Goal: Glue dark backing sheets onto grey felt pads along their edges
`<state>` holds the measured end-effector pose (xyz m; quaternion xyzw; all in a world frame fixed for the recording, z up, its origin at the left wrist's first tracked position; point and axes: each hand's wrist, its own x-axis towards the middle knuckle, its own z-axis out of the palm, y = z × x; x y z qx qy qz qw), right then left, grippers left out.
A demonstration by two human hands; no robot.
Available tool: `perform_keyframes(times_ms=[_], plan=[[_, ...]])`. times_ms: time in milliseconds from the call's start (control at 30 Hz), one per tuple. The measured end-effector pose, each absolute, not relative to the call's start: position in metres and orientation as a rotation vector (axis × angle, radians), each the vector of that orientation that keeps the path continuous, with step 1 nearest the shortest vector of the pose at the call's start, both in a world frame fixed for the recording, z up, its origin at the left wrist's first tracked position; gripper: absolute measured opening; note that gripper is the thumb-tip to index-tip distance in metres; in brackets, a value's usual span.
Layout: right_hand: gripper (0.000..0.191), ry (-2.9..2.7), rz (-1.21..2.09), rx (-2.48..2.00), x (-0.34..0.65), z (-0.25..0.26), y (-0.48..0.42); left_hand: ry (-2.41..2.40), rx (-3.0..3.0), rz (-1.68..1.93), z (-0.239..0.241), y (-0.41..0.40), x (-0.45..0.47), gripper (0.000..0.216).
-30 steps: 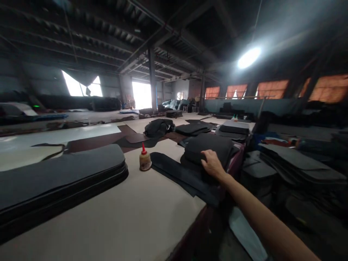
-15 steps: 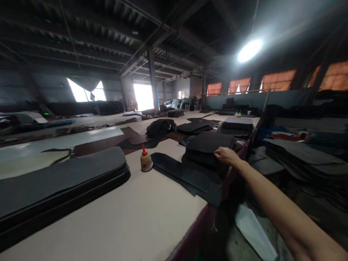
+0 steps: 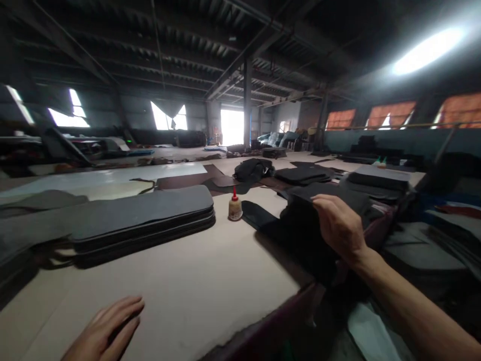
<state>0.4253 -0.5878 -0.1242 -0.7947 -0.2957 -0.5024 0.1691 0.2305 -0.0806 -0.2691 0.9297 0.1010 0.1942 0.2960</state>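
My right hand (image 3: 341,226) is closed on the upper edge of a black sheet piece (image 3: 307,243), which hangs down below the fingers at the right side of the table. My left hand (image 3: 107,328) hovers over or rests on the pale tabletop (image 3: 184,288) at the lower left, its fingers stretched out and nothing in them. Between the hands, farther back, stands a squeeze bottle (image 3: 235,208) with a red nozzle. A flat black piece (image 3: 259,214) lies just right of the bottle, partly hidden by the hanging sheet.
A stack of long grey-black pieces (image 3: 150,210) lies on the left. Behind are a dark bundle (image 3: 254,169), another black stack (image 3: 305,174) and a grey-topped stack (image 3: 378,181). More sheets (image 3: 424,248) are piled off the table's right edge.
My right hand has drawn nearer with the black sheet, which now hangs from it. My left hand has come into view at the lower left. The whole view has turned left.
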Motion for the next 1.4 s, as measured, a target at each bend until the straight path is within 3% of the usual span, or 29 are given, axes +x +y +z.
perform_keyframes(times_ms=[133,233,367,533,667,867,1200,1400], plan=[[0.029,-1.364,-1.379,-1.968,0.369,-0.145,-0.504,0.394,1.931,0.192,-0.235,-0.149,0.237,0.053],[0.028,-1.646,-1.039,-1.915,0.334,-0.18,-0.432,0.375,1.454,0.095,-0.218,-0.188,0.251,0.074],[0.029,-1.88,-0.476,-1.909,0.297,-0.219,-0.366,0.377,1.35,0.163,-0.221,-0.197,0.258,0.052],[0.046,-1.766,-0.04,-1.792,0.294,-0.212,-0.374,0.438,1.417,0.151,-0.225,-0.16,0.245,0.042],[0.039,-1.397,-0.073,-2.035,0.344,-0.213,-0.418,0.634,1.544,0.292,-0.214,-0.111,0.229,0.037],[0.038,-1.195,-0.256,-2.503,0.423,-0.264,-0.458,0.748,1.582,0.276,-0.213,-0.075,0.212,0.035],[0.051,-1.339,-0.393,-2.442,0.441,-0.282,-0.46,0.736,1.608,0.392,-0.23,-0.059,0.213,0.045],[0.055,-1.381,-0.412,-2.386,0.452,-0.292,-0.465,0.712,1.568,0.344,-0.22,-0.062,0.209,0.028]])
